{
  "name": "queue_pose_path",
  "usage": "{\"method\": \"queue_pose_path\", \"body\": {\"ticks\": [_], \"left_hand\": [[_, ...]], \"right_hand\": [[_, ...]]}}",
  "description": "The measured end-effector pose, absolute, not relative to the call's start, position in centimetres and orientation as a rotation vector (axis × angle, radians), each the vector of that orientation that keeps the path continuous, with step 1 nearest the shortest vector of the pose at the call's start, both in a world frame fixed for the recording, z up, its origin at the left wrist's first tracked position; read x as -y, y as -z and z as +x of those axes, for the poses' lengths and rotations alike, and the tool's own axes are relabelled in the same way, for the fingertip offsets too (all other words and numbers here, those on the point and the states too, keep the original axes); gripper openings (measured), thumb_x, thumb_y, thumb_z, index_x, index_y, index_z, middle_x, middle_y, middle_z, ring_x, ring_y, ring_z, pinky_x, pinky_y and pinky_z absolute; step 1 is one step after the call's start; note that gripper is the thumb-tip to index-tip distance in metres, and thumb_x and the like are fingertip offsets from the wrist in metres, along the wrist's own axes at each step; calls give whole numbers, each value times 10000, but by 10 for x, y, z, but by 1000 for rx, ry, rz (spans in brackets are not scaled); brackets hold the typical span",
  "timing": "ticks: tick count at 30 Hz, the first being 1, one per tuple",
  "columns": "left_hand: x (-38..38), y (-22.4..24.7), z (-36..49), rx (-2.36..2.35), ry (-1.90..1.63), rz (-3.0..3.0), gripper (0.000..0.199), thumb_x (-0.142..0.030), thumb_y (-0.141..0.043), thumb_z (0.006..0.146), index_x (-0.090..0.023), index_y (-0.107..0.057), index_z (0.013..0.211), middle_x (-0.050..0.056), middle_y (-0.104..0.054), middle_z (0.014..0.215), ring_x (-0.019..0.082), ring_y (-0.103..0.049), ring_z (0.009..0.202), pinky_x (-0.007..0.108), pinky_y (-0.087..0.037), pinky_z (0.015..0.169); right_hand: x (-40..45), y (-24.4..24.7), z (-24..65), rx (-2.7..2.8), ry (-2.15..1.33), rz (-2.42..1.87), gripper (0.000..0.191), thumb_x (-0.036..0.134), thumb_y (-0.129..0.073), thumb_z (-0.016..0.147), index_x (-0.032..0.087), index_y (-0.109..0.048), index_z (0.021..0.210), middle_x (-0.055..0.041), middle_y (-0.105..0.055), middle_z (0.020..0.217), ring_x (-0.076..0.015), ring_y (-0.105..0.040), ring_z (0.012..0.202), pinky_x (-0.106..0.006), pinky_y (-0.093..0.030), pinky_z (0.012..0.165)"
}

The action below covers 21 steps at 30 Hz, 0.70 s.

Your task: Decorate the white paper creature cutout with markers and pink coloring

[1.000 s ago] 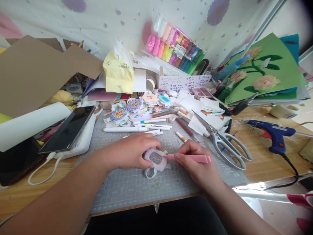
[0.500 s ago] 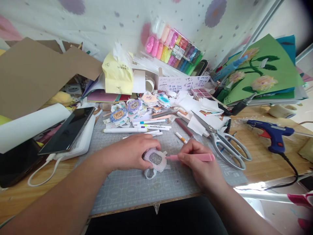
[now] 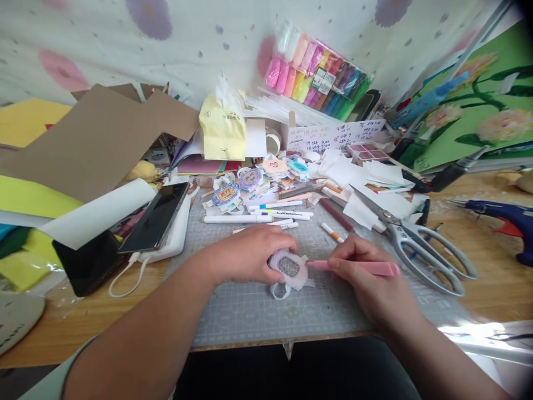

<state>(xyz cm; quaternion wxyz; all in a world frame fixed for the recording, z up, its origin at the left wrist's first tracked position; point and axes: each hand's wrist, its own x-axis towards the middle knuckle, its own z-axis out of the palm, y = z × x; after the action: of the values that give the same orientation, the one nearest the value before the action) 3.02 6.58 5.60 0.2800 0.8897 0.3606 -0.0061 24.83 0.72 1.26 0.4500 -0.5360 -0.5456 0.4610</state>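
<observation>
Between the thumb and fingers of my left hand (image 3: 254, 253) is a small oval paper piece (image 3: 290, 268), with a grey patterned centre and a pale pink-lilac border. White paper strips stick out from its edge, one curled into a loop below. My right hand (image 3: 362, 272) is closed around a pink marker (image 3: 377, 268). The marker's tip is at the right edge of the oval piece; whether it touches is too fine to tell. Both hands are low over the grey cutting mat (image 3: 245, 319). Just above them lie several white markers (image 3: 278, 215).
Large scissors (image 3: 410, 239) lie right of my right hand, with a blue glue gun (image 3: 499, 216) beyond. Similar decorated ovals (image 3: 226, 193) sit behind the markers. On the left, a phone (image 3: 156, 216) rests on a white power bank (image 3: 177, 236) with a cable.
The view has turned left, so everything sits farther right in the picture. Both hands keep their hold, and the marker's tip stays by the oval's right edge.
</observation>
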Motion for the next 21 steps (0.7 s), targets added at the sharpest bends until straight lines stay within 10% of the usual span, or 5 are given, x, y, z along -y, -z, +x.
{"method": "queue_pose_path", "body": {"ticks": [21], "left_hand": [[-65, -60, 32, -987, 29, 2361, 270, -301, -691, 720, -249, -626, 976, -12, -563, 878, 179, -521, 826, 257, -367, 683]], "right_hand": [[-9, -18, 245, 1293, -1143, -1302, 204, 242, -660, 681, 213, -511, 545, 49, -503, 507, -132, -472, 505, -262, -367, 506]]}}
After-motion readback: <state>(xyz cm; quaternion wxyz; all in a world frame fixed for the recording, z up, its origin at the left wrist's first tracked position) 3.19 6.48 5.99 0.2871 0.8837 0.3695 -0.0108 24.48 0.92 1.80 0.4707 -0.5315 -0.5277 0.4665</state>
